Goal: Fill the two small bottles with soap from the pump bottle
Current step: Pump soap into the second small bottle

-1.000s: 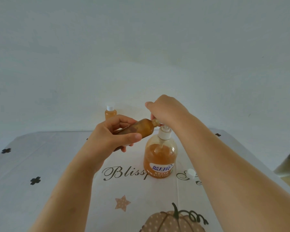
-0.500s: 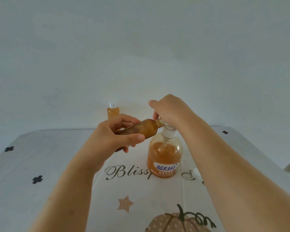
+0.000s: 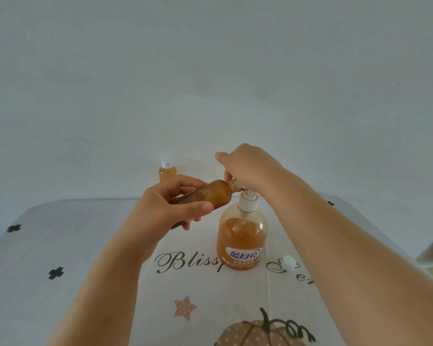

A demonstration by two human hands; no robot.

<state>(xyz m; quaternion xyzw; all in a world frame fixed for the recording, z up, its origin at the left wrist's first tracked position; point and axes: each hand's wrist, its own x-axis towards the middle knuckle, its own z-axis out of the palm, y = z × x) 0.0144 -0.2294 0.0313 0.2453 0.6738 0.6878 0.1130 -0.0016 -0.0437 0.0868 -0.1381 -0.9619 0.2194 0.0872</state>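
Your left hand (image 3: 170,208) holds the small bottle (image 3: 211,196) tilted, its mouth at the nozzle of the pump bottle (image 3: 241,236) mid-table. Your right hand (image 3: 250,168) presses the pump head. If the mouth slips off, soap spills. The capped bottle (image 3: 167,171) stands at eleven o'clock, the loose cap (image 3: 288,261) at four.

The tablecloth (image 3: 110,245) reads "Bliss", and the pump bottle (image 3: 241,236) label reads "蓝月亮".
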